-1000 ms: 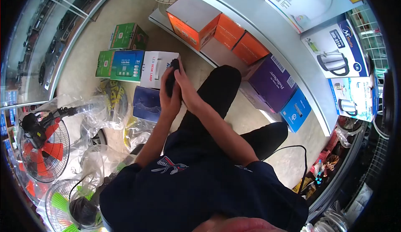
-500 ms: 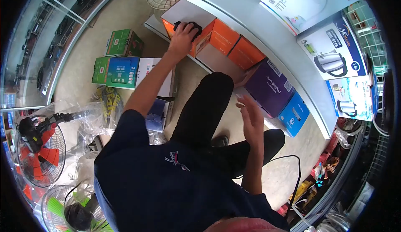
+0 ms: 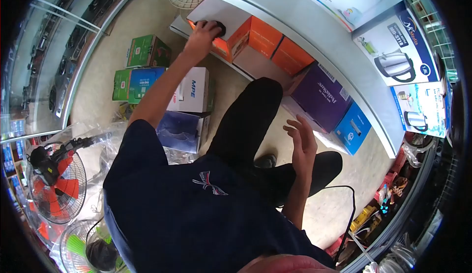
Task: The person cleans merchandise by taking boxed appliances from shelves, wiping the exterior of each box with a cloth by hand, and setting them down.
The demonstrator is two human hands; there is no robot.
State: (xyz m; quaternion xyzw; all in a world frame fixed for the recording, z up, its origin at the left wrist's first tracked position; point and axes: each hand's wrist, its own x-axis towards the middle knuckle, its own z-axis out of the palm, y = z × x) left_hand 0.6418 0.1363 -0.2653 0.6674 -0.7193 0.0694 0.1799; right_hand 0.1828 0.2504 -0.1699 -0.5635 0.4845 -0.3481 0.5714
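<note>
My left hand (image 3: 202, 39) is closed on a black cloth-like bundle (image 3: 220, 28), against the top of a white and orange box (image 3: 216, 12) under the shelf. Over my bent knee, my right hand (image 3: 302, 138) is raised with its fingers apart and nothing in it. Nearest to it are a purple box (image 3: 322, 96) and a blue box (image 3: 354, 128). Below my left forearm lie a white MPE box (image 3: 194, 90), a dark blue box (image 3: 179, 129), and green boxes (image 3: 147, 51).
A white shelf (image 3: 295, 22) curves overhead, carrying kettle boxes (image 3: 393, 52). Wrapped fans with orange blades (image 3: 59, 189) and green blades (image 3: 78, 246) stand at the lower left. A glass case (image 3: 59, 52) borders the left, and a black cable (image 3: 351, 199) hangs at the right.
My hands were together around the black bundle over the white box. They have parted: the left carried the bundle up to the orange box, and the right opened and moved toward my knee.
</note>
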